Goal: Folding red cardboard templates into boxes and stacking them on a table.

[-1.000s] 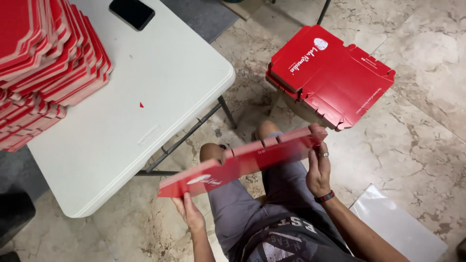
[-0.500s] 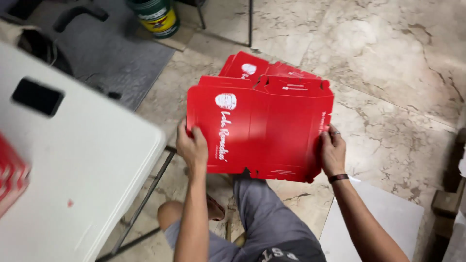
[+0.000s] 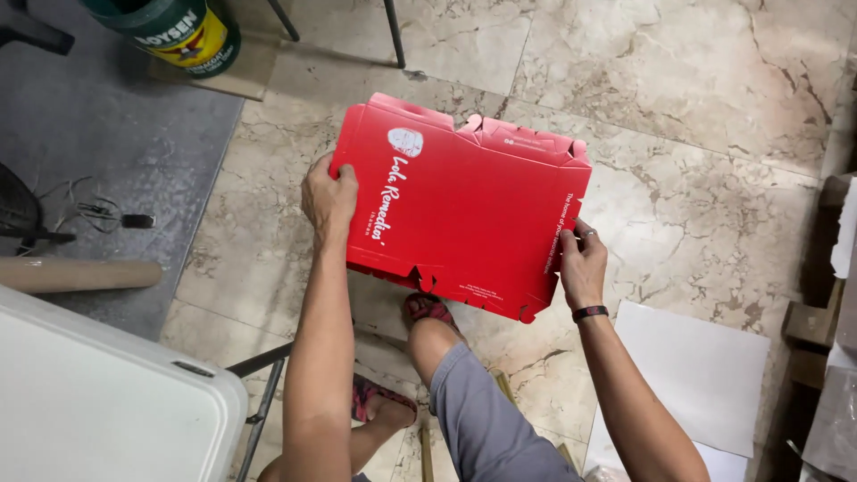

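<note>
Flat red cardboard box blank (image 3: 464,219) is held up over the marble floor (image 3: 696,116), tilted a bit. Left hand (image 3: 328,198) has its fingers wrapped on the left edge, right hand (image 3: 582,263) pinches the lower right edge. White bench (image 3: 98,402) corner sits bottom left, a green can (image 3: 174,31), probably paint, top left.

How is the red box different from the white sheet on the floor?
The red box is held up in the air by the left hand and the right hand; the white sheet lies flat on the floor. The red box has notched, tabbed edges and white markings; the white sheet looks plain with straight edges. Both are flat.
</note>
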